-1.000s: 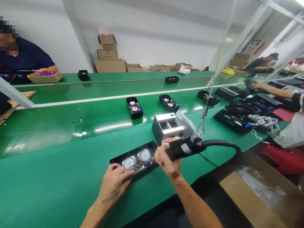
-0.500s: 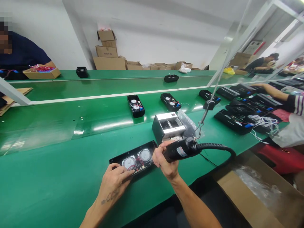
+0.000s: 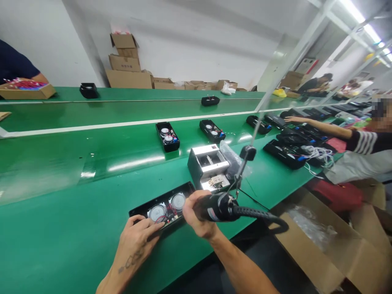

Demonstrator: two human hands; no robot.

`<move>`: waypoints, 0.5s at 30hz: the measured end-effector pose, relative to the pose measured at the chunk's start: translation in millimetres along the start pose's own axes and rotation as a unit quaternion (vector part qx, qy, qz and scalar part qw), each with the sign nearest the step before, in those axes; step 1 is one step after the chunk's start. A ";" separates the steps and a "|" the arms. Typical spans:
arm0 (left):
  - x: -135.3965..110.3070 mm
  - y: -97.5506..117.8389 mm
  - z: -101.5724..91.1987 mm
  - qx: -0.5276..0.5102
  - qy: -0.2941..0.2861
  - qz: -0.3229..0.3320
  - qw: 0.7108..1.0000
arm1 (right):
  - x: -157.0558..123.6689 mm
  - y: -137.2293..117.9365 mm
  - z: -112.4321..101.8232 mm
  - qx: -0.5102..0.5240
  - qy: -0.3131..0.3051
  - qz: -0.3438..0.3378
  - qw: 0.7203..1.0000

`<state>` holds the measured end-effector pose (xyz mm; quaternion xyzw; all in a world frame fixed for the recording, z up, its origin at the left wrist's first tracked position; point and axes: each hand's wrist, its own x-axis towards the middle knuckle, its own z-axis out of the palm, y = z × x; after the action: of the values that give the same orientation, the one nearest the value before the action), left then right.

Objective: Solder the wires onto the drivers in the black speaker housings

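Shifted left since the last view, the right hand (image 3: pixel 199 214) now sits over the right end of the black speaker panel (image 3: pixel 162 210), closed firmly around the black electric screwdriver (image 3: pixel 216 208); its tip is hidden behind the fingers. The left hand (image 3: pixel 139 237), fingers spread and partly curled, rests on the panel without clasping it. The panel lies near the front edge of the green conveyor belt (image 3: pixel 92 253), two round speakers (image 3: pixel 157 212) and red wires inside it. The screwdriver's black cable (image 3: pixel 260 213) loops right, and a hanger wire (image 3: pixel 241 171) rises from the tool. Just beyond the panel stands a metal jig (image 3: pixel 208 165), a clear plastic bag (image 3: pixel 229 159) beside it. Two more speaker panels (image 3: pixel 167 136) sit farther along the belt. Toward the far right, a co-worker's hand (image 3: pixel 294 119) reaches across other panels.
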<state>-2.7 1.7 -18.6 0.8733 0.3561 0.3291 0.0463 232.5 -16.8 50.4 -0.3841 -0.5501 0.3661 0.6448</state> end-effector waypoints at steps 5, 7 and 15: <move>4.9 -1.5 -0.1 0.003 0.012 -0.002 1.000 | 39.7 -37.8 -35.3 0.011 0.192 -0.079 0.978; 9.6 2.0 -1.2 0.000 0.015 -0.002 1.000 | 57.9 -43.6 -58.5 -0.053 0.270 -0.116 0.954; 14.9 6.5 4.5 -0.003 0.017 -0.005 1.000 | 74.9 -27.5 -89.2 -0.118 0.175 -0.038 0.977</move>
<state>11.7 7.3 -12.0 0.8658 0.3600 0.3447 0.0439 331.7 30.0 98.3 -0.4946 -0.4826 0.2008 0.6944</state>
